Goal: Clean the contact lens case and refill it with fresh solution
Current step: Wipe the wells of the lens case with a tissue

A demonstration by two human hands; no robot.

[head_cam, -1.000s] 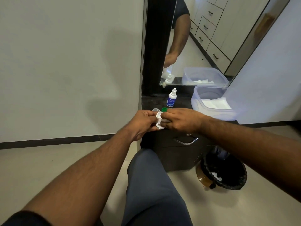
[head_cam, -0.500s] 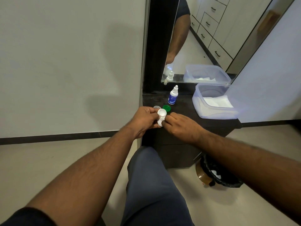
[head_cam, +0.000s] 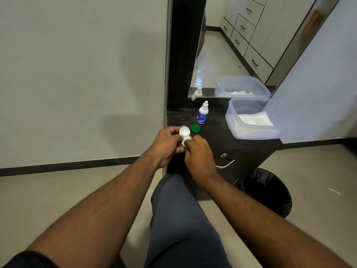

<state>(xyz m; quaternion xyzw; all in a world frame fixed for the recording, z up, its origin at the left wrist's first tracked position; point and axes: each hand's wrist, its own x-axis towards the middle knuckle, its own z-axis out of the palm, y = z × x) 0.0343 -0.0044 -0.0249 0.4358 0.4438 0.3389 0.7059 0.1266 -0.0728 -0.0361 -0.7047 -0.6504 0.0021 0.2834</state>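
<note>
Fingers: left hand (head_cam: 166, 145) is pinched closed around the white lens case (head_cam: 184, 134), thumb and fingertips on its left edge. Right hand (head_cam: 197, 151) is curled in tight at the case's lower well, fingertips pressed to it; can't tell if there's a bit of tissue under them.
Case location: held up in the air between both hands, just over the near-left corner of the dark cabinet (head_cam: 241, 146), tilted so the upper well faces me.
Lids: green cap (head_cam: 195, 128) is off, lying on the top at about 2 o'clock from the case. A pale cap (head_cam: 183, 126) peeks out right behind the left hand's fingers.
Solution bottle (head_cam: 202, 115): standing upright at 1 o'clock, capped, looks untouched.
Tissue tub (head_cam: 251, 120): out at 3 o'clock, white wipes inside.
Progress: I'd say early-to-middle. Caps off, wells seem to be getting rubbed out. Refill and recapping still to go.
Arm pose: both forearms reach forward and converge, wrists angled inward, right hand slightly lower than the left.
Bin (head_cam: 268, 192): on the floor at 5 o'clock, lined in black.
</note>
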